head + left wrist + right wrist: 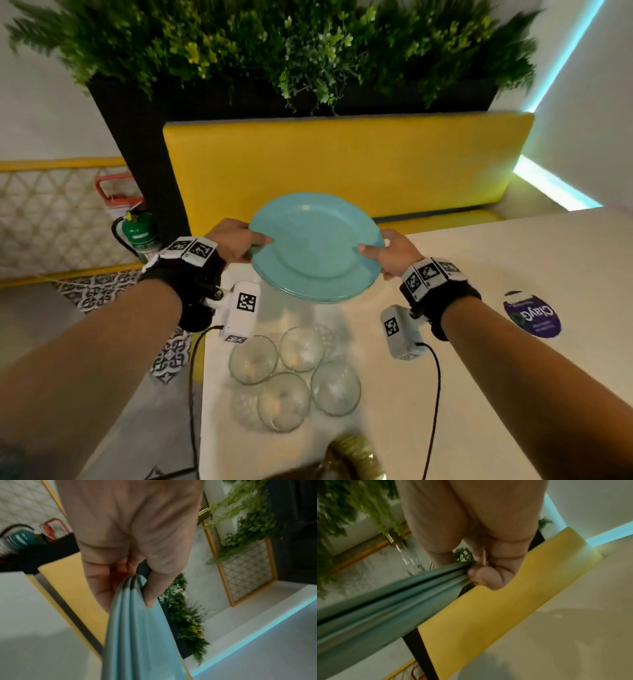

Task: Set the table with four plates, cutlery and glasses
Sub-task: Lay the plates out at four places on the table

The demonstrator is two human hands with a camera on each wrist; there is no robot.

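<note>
A stack of turquoise plates (317,246) hangs in the air above the white table (496,274), tilted a little. My left hand (239,241) grips its left rim, thumb on top. My right hand (387,251) grips the right rim the same way. The left wrist view shows the stacked plates' edges (135,622) pinched between thumb and fingers; the right wrist view shows the stack's edges (388,601) held under my right thumb and fingers (481,577). Several clear glasses (294,373) stand upright in a cluster on the table's near left part, below the stack.
A yellow bench back (342,164) runs along the table's far side, with a dark planter of greenery (291,54) behind it. A green extinguisher (138,233) stands on the floor at left. A purple round sticker (532,313) lies on the table. A gold object (352,455) sits at the near edge.
</note>
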